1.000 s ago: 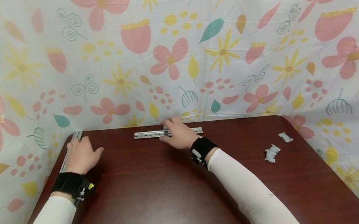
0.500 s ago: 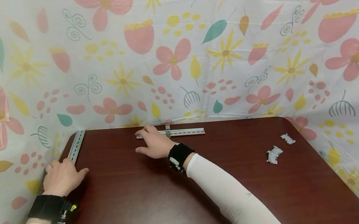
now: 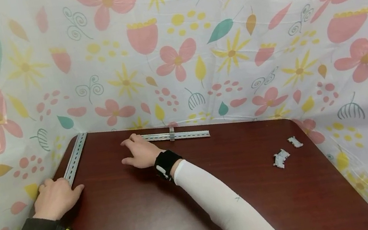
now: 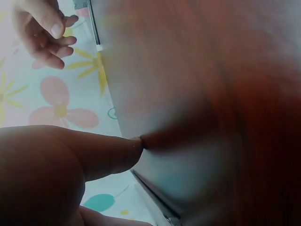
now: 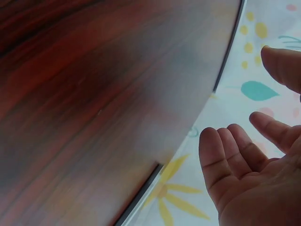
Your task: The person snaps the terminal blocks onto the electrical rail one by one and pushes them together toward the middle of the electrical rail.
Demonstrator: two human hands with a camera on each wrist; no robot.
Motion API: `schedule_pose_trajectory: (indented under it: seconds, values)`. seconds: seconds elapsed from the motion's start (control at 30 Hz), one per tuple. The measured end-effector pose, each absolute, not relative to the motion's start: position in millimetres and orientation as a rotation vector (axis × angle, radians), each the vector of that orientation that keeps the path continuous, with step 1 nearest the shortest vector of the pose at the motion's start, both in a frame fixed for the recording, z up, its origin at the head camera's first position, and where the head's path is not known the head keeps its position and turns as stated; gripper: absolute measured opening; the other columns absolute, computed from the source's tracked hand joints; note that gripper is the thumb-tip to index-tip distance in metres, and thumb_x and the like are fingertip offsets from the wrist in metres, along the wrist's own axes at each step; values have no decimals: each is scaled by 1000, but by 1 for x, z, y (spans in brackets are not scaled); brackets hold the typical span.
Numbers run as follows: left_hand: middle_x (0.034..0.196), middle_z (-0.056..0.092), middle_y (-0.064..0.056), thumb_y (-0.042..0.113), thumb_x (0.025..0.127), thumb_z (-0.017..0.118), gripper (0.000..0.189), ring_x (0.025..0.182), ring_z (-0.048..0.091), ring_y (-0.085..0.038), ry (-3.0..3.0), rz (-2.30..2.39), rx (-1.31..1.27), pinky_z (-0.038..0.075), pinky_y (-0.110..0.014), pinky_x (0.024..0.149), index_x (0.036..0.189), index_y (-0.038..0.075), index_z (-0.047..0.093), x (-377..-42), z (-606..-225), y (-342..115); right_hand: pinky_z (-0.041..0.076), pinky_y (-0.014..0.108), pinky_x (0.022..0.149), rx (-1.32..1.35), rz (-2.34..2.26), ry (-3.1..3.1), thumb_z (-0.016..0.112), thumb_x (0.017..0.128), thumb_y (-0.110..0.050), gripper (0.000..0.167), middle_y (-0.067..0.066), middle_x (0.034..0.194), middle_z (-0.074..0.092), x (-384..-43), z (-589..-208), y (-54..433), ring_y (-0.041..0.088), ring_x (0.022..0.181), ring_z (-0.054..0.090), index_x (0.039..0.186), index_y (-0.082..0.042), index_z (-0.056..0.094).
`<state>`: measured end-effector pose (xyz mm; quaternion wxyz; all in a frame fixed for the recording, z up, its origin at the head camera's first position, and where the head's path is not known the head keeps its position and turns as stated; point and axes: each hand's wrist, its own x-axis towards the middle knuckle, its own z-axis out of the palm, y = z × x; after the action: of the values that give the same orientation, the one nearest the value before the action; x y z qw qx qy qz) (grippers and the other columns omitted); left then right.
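At the left table edge lies a slotted metal DIN rail [image 3: 76,158]. My left hand [image 3: 52,199] is over its near end, thumb stretched out to the side; whether the fingertips touch the rail is hidden. My right hand [image 3: 141,151] hovers at the left end of a second slotted rail [image 3: 191,134] by the back edge, covering that end in the head view. Its fingers [image 5: 214,155] are loosely spread and hold nothing in the right wrist view. A small grey bracket-like piece [image 3: 172,134] sits across the middle of the back rail.
Two groups of small grey plastic pieces, one single piece [image 3: 295,142] and one joined cluster [image 3: 281,158], lie on the right of the dark brown table [image 3: 316,194]. A flower-printed curtain [image 3: 169,31] stands behind and along the sides.
My right hand has left the bracket-like piece and moved left along the back rail. My left hand has slid nearer along the left rail, uncovering its far part.
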<state>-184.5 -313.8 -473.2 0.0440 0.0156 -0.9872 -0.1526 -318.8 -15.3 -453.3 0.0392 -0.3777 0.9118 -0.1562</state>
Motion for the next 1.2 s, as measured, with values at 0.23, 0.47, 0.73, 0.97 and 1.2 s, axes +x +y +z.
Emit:
schedule_pose_trajectory:
  seconds: [0.23, 0.47, 0.73, 0.97, 1.2]
  values:
    - [78, 54, -31, 29, 102, 75, 49, 81, 57, -55, -3052, -499, 62, 50, -67, 72, 64, 1, 63, -180, -468, -324, 45, 26, 102, -1173, -433, 2781, 67, 113, -44, 63, 9, 149, 51, -315, -454, -35, 22, 134, 49, 165, -13, 50]
    - [70, 49, -14, 24, 102, 77, 47, 64, 54, -35, -3017, -561, 36, 46, -50, 58, 63, 7, 56, -176, -470, -334, 44, 21, 99, -1180, -429, 2738, 66, 113, -47, 64, 7, 152, 50, -309, -460, -52, 18, 135, 49, 166, -15, 50]
    - [68, 51, -11, 24, 99, 76, 42, 60, 52, -29, -2979, -583, 1, 45, -47, 57, 66, 7, 56, -174, -474, -332, 44, 19, 96, -1180, -359, 2739, 66, 113, -48, 63, 4, 148, 51, -303, -463, -61, 16, 131, 50, 165, -17, 50]
    - [58, 43, 3, 24, 93, 79, 41, 54, 42, -18, -2981, -634, -54, 35, -37, 56, 64, 15, 51, -169, -473, -339, 45, 20, 93, -1201, -312, 2745, 66, 112, -48, 63, 2, 146, 51, -301, -467, -69, 15, 129, 50, 165, -18, 50]
    - [60, 44, 5, 21, 88, 80, 33, 57, 42, -17, -3013, -611, -77, 36, -37, 58, 68, 15, 54, -163, -468, -341, 45, 20, 92, -1192, -289, 2758, 69, 111, -48, 63, 0, 144, 51, -302, -469, -70, 13, 128, 49, 165, -20, 51]
